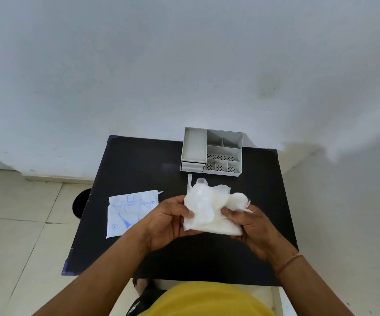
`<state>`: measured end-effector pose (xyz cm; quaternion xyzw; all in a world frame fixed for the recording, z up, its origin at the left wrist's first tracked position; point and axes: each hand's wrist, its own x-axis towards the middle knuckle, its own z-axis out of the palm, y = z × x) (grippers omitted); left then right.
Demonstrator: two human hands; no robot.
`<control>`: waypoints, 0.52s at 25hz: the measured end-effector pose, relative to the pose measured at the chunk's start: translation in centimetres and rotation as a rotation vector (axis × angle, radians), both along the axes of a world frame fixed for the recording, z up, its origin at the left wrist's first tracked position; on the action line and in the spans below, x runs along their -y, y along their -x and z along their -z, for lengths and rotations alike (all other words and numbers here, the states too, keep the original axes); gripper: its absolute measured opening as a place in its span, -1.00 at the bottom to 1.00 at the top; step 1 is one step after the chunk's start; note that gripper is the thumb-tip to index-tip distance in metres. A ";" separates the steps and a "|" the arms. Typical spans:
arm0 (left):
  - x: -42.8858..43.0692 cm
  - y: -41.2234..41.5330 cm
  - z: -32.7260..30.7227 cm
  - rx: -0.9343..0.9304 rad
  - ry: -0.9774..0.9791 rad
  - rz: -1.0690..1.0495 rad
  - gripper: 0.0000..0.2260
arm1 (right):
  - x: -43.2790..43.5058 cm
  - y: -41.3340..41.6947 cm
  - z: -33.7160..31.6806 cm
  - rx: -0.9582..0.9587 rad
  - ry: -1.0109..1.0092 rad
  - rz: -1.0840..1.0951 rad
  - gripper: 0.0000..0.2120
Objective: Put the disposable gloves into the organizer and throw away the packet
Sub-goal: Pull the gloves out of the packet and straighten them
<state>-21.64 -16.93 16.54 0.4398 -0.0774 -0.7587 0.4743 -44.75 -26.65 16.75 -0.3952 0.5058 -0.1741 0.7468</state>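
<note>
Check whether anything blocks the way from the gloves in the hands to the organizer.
Nothing visible does. The gloves, held by the left hand and right hand, sit just in front of the organizer, with only bare black table between. Its compartments are open on top.

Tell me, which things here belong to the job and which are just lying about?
Part of the job:
- crumpled bundle of translucent white plastic gloves, gripped by left hand and right hand
- grey plastic compartment organizer
- flat white printed glove packet, empty-looking
- round black bin beside the table, probably for the packet

Just there:
- black table
</note>
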 end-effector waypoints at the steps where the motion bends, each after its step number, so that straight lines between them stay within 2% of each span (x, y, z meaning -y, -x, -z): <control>1: 0.1 0.2 0.0 0.038 0.010 0.015 -0.45 | 0.2 0.1 -0.1 0.004 0.003 -0.006 -0.50; 6: 0.3 1.8 -0.8 0.202 0.025 -0.012 -0.40 | 1.2 0.8 0.1 0.001 -0.009 -0.032 -0.54; 11: 0.1 3.5 -0.9 0.441 0.137 -0.034 -0.11 | 1.9 1.8 0.4 -0.004 -0.050 -0.021 -0.64; 13: -0.3 4.0 -0.9 0.478 0.162 -0.064 -0.14 | 2.0 2.1 0.0 0.039 -0.068 -0.004 -0.69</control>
